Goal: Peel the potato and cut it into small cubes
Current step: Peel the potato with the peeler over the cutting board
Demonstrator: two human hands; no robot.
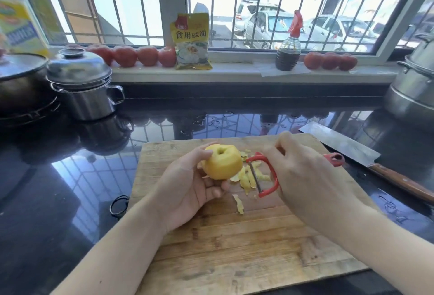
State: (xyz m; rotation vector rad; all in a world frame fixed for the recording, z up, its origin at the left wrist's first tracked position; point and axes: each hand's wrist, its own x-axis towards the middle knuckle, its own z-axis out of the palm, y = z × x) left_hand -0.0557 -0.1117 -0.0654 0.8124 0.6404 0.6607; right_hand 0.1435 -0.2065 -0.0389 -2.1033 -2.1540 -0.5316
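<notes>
My left hand (187, 184) grips a yellow, mostly peeled potato (222, 162) above the wooden cutting board (234, 247); a small hollow shows on its top. My right hand (305, 172) holds a red Y-shaped peeler (265, 174) just to the right of the potato, its blade a little apart from the flesh. A heap of yellow potato peels (249, 177) lies on the board under the peeler, and one loose strip (238, 204) lies nearer me.
A cleaver (347, 146) with a wooden handle lies at the board's right edge on the black glossy counter (58, 189). Steel pots (82, 83) stand at the left, a large steamer (413, 83) at the right. Tomatoes (133, 56), a yellow bag (191, 40) and a bottle (288, 48) line the windowsill.
</notes>
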